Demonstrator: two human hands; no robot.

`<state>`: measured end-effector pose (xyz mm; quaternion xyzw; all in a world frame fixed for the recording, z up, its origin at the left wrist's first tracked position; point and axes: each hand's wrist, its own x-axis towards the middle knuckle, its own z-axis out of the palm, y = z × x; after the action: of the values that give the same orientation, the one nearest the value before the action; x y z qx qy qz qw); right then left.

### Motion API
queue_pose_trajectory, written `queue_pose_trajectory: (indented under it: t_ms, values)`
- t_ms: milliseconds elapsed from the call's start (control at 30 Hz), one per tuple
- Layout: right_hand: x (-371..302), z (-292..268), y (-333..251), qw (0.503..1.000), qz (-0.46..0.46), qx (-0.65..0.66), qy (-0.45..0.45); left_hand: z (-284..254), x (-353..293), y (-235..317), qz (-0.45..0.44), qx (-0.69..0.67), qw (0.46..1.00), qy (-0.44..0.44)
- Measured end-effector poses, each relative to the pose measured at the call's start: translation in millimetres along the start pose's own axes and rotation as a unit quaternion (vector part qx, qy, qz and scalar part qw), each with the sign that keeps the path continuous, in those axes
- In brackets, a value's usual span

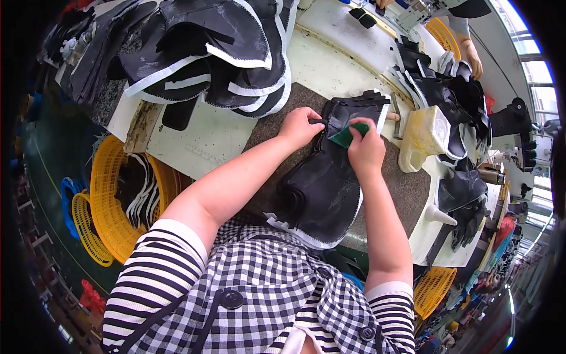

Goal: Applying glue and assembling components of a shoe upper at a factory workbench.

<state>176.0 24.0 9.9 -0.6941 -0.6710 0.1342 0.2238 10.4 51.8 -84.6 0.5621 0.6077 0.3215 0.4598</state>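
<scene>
A stack of black boot-upper pieces (324, 194) with white edging lies on a brown rough board (407, 192) in front of me. My left hand (302, 126) is closed at the stack's far left edge, pinching a narrow black strip (317, 122) between thumb and fingers. In my right hand (366, 148) is a flat green scraper-like piece (343, 137), its lower edge against the top black piece. The right fingers are bent around its upper corner.
A glue-crusted pale pot (425, 133) and a hammer (396, 118) stand right of the board, near a white cone (440, 216). Black pieces (194, 47) heap at the far left. A yellow basket (106, 194) stands left. Another person's hand (471, 59) is at the far right.
</scene>
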Motion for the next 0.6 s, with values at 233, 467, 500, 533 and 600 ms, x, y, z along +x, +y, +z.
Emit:
queue_pose_trajectory:
  t_ms: [233, 467, 500, 533, 600]
  values:
    - [-18.8, 5.9, 12.4, 0.99, -0.055, 0.105, 0.078, 4.5, 1.6, 0.0, 0.008, -0.005, 1.0, 0.003]
    - [-42.6, -12.4, 14.8, 0.937, 0.12, 0.326, 0.034, -17.6, -45.5, -3.8, 0.018, -0.084, 0.995, 0.042]
    - [-48.7, -11.5, 14.9, 0.928, 0.133, 0.346, 0.025, -25.4, -65.3, 0.8, -0.001, -0.013, 1.0, -0.007]
    - [-54.4, -5.0, 17.1, 0.955, 0.101, 0.279, 0.022, -28.2, -88.9, -3.3, -0.012, 0.027, 0.999, -0.026]
    - [-61.8, -1.4, 8.5, 0.984, 0.068, 0.163, 0.026, -33.4, -132.4, -5.9, -0.099, 0.05, 0.99, -0.083]
